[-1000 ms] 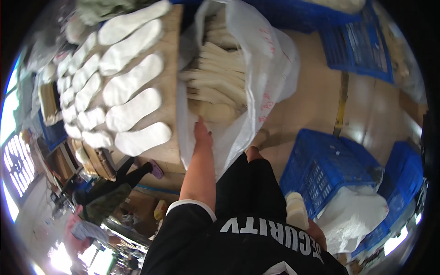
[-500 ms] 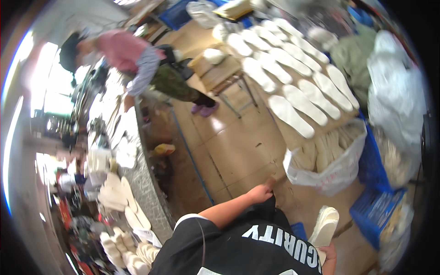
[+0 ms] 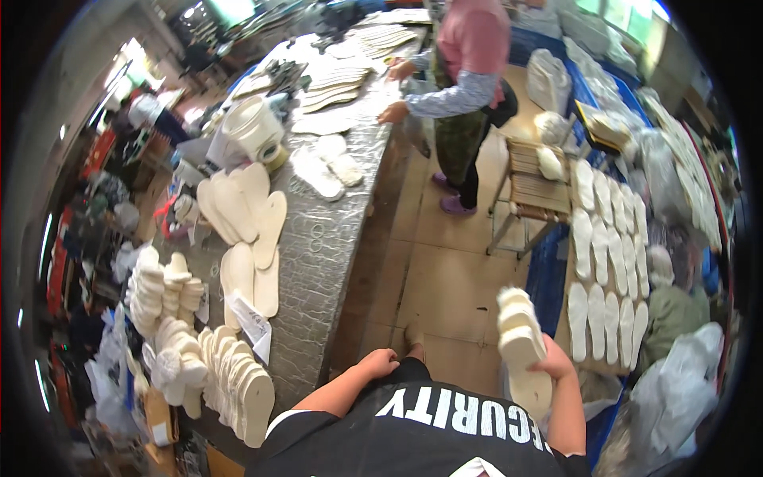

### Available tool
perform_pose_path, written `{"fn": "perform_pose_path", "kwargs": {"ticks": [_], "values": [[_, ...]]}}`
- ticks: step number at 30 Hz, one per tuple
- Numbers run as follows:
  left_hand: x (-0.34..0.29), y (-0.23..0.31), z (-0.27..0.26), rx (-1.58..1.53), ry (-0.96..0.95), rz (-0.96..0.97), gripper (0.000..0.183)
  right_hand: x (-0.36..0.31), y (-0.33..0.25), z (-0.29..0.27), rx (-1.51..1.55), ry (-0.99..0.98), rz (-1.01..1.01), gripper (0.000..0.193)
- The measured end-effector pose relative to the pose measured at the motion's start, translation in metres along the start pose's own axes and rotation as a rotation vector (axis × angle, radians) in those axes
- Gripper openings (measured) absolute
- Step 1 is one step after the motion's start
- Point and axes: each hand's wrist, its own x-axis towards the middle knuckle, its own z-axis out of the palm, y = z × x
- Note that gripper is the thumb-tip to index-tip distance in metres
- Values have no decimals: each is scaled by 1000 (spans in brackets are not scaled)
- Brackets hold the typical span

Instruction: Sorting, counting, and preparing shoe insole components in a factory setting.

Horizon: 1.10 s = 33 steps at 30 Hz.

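Note:
A stack of cream, fleecy insoles point(image 3: 520, 338) is gripped in my right hand point(image 3: 552, 359), in front of my body on the right. The thumb lies on the flat top sole while the other fingers are hidden behind the stack. My left hand point(image 3: 377, 363) is loosely closed near the table's side edge, with nothing visible in it. Left of that hand, on the grey covered table point(image 3: 314, 262), several leaning insoles form a row point(image 3: 238, 389). Bundled insoles point(image 3: 163, 290) lie behind them, and flat pale soles point(image 3: 246, 211) are fanned out farther back.
Across the table's far part, a person in a pink top point(image 3: 473, 48) reaches over soles. A white bucket point(image 3: 253, 127) stands on the table. A wooden stool point(image 3: 536, 183) is on the tiled floor. At right, a board of insoles point(image 3: 608, 246) and plastic bags point(image 3: 675, 397) flank the aisle.
My view has turned left, toward the table. The insole stack in my right hand now shows more fully, held higher in front of me. The left hand stays closed.

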Motion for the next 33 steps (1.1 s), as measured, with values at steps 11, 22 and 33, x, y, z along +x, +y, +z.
{"fn": "perform_pose_path", "kwargs": {"ticks": [11,22,33], "values": [[-31,-37,-109,-1437,310,-42,24,240,-273,234,-1459,-513,-887,58],[-105,-59,-171,-713,1476,-88,10,296,-292,417,-1730,-986,-1502,34],[-42,-101,-247,-927,847,-177,33,323,-244,387,-1470,-822,-1500,51]]}}
